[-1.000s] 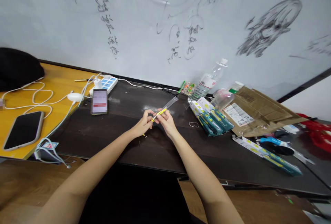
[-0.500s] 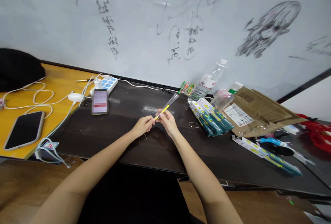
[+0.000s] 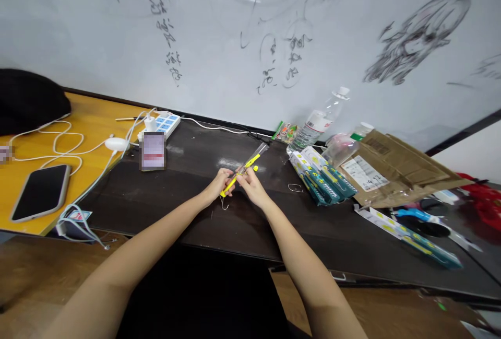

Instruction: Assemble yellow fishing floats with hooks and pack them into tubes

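Observation:
Over the middle of the dark table, my left hand pinches the lower end of a thin yellow stick with a small metal hook hanging under it. My right hand pinches a narrow clear plastic sleeve that points up and right. The yellow stick runs partly inside the sleeve. A small yellow bit lies on the table just beyond my right hand.
Green and yellow boxed packs lie right of my hands, another nearer the front edge. A water bottle, flattened cardboard, power strip, cables, a small card and a phone on the yellow table.
The yellow stick has slid further down out of the clear sleeve toward my left hand, and the metal hook now hangs below my fingers. The view shifted slightly.

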Motion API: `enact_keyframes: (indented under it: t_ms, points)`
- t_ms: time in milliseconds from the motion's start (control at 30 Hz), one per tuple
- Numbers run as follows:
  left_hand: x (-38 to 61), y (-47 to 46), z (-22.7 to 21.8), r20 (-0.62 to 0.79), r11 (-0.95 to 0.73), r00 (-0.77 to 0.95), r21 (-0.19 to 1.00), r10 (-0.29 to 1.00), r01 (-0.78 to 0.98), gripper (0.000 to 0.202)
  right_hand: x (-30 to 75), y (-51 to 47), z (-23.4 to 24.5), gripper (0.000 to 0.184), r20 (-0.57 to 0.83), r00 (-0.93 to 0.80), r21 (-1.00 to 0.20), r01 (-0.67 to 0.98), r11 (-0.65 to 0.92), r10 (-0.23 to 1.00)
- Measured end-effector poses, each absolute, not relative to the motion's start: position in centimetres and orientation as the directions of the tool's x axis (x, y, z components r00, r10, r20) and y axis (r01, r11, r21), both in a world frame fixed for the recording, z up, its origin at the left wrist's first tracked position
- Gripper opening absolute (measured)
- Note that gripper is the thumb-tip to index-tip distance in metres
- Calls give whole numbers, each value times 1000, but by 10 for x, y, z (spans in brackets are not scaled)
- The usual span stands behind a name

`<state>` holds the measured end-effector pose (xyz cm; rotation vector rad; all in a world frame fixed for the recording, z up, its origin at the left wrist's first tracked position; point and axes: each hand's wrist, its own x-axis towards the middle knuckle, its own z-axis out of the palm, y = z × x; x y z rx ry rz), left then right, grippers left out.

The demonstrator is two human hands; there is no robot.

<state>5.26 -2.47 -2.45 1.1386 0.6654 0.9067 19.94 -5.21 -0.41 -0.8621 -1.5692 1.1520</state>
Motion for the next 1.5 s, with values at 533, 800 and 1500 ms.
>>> enact_keyframes:
  t_ms: [533,800,1500]
  points:
    - [48,-35,-21,-21,180,685,970,728,-162,53,229,-39,16,36,367,59,-924,-89,371,928]
    - [49,-38,-19,39,154,670,962,741,-226,51,227,-42,19,32,377,31,-915,-142,378,926]
    - [51,-40,-19,-87,335,647,902,757,-271,36,227,-42,18,39,343,39,-933,-103,345,939]
